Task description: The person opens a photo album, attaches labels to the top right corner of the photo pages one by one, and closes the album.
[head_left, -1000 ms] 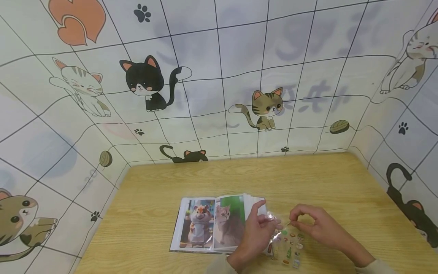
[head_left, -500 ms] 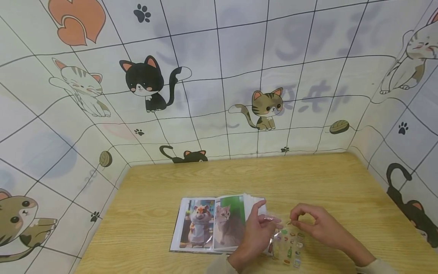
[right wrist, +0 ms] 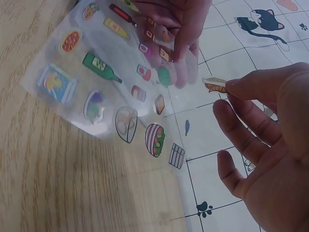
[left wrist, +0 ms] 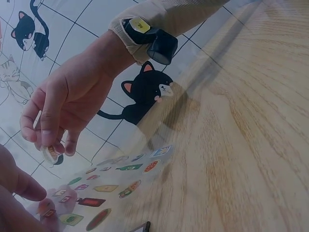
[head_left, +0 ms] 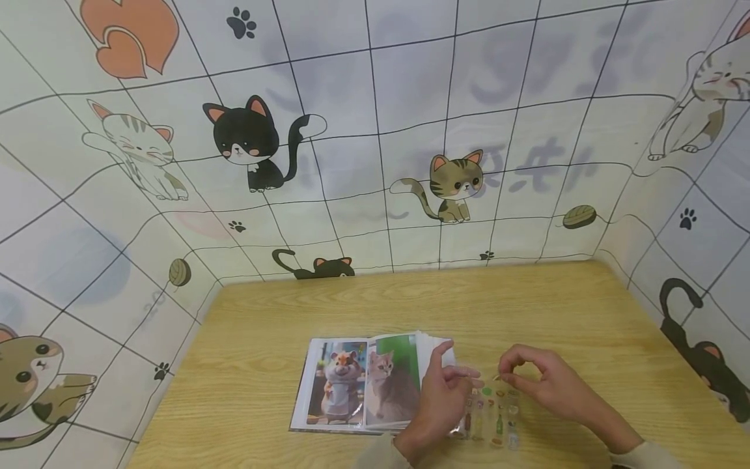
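Observation:
In the head view my left hand (head_left: 441, 398) is at the right edge of an open photo album, holding a clear sticker sheet (head_left: 489, 417) at its side. The right wrist view shows its thumb on the near face of the sheet and its fingers seen through the plastic behind. Small food and drink stickers, such as a green bottle (right wrist: 100, 67), cover the sheet (right wrist: 72, 113). My right hand (head_left: 545, 379) is just beyond the sheet's right corner. Between its thumb and forefinger it pinches a small food-picture sticker (right wrist: 216, 85), apart from the sheet.
The photo album (head_left: 302, 391) lies open on the wooden table (head_left: 252, 365), with a hamster picture (head_left: 340, 391) on the left page and a cat picture (head_left: 383, 397) on the right. A cloth printed with cartoon cats (head_left: 246, 140) encloses the table at the back and sides.
My right hand has shifted slightly right and away from the sheet with the small sticker. The sheet has swung a little, its lower end shifting right. The left hand has hardly moved.

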A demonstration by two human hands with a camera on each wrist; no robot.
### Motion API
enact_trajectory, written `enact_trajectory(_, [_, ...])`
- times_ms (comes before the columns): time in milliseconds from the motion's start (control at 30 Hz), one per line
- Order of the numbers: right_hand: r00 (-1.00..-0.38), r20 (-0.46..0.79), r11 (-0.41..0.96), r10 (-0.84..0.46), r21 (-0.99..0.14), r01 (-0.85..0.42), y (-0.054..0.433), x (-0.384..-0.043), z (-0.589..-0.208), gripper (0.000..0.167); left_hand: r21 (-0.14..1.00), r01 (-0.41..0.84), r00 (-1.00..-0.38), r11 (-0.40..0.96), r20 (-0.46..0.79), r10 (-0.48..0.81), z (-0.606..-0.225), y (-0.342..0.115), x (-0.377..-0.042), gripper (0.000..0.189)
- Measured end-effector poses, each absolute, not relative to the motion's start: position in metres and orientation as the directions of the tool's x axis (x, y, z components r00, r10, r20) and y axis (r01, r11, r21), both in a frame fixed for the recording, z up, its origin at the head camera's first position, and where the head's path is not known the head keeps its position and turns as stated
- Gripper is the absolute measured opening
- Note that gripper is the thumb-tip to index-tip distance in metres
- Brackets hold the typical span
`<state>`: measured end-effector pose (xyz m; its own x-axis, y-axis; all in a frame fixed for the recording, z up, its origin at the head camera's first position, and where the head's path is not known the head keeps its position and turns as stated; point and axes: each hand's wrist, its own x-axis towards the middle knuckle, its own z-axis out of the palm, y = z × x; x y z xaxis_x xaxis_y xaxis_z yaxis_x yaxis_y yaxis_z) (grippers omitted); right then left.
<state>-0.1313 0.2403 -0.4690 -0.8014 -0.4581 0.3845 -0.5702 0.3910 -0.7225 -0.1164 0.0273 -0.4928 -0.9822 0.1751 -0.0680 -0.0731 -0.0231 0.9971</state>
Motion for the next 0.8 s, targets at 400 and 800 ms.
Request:
enact_trajectory(400, [-0.801, 0.401, 0.364, -0.445, -0.736, -0.570, 0.244, -0.132, -0.471, 0.025, 0.996, -0.083, -0.978, -0.042, -0.073, 0.196, -0.500, 0.032, -0.119, 0.073])
enact_trajectory(800, [-0.821, 0.373, 0.377, -0.432, -0.752, -0.540, 0.245, -0.133, -0.474, 0.018, 0.993, -0.118, -0.951, 0.024, -0.120, 0.284, -0.509, 0.037, -0.118, 0.080])
